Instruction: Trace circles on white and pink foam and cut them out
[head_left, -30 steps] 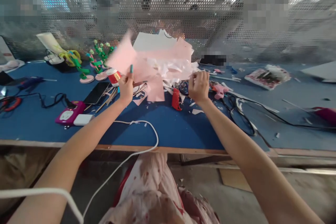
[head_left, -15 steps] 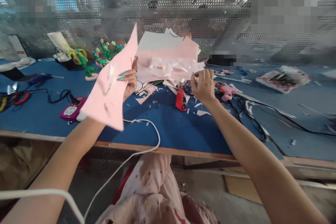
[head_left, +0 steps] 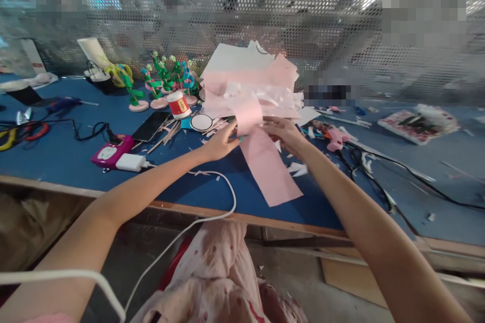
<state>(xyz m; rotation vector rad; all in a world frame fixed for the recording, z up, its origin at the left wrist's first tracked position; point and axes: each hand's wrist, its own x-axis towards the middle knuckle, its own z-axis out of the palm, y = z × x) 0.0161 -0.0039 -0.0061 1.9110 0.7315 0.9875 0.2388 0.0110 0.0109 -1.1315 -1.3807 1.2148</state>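
A pale pink sheet (head_left: 270, 171) is bent over between my hands, its upper part curving back and its lower part hanging toward the table's front edge. My left hand (head_left: 223, 142) grips its left side, with a green nail showing at the edge. On the opposite side my right hand (head_left: 287, 135) closes on the sheet near the bend, fingertips partly hidden. Beyond them lies a pile of pink and white sheets (head_left: 246, 73) with crinkled clear plastic. Scraps of white material (head_left: 298, 169) lie by my right wrist.
Left of centre stand green flower models (head_left: 162, 73), a red-and-white tub (head_left: 179, 105), a dark phone (head_left: 151, 126) and wooden sticks (head_left: 166, 136). A purple power socket (head_left: 112, 151) has a white cable (head_left: 227, 186) crossing the front edge. A pink glue gun (head_left: 336, 139) lies right.
My left hand has brought the pink sheet right and down to the middle. My right hand has shifted left and taken hold of it. The red-handled tool is now hidden.
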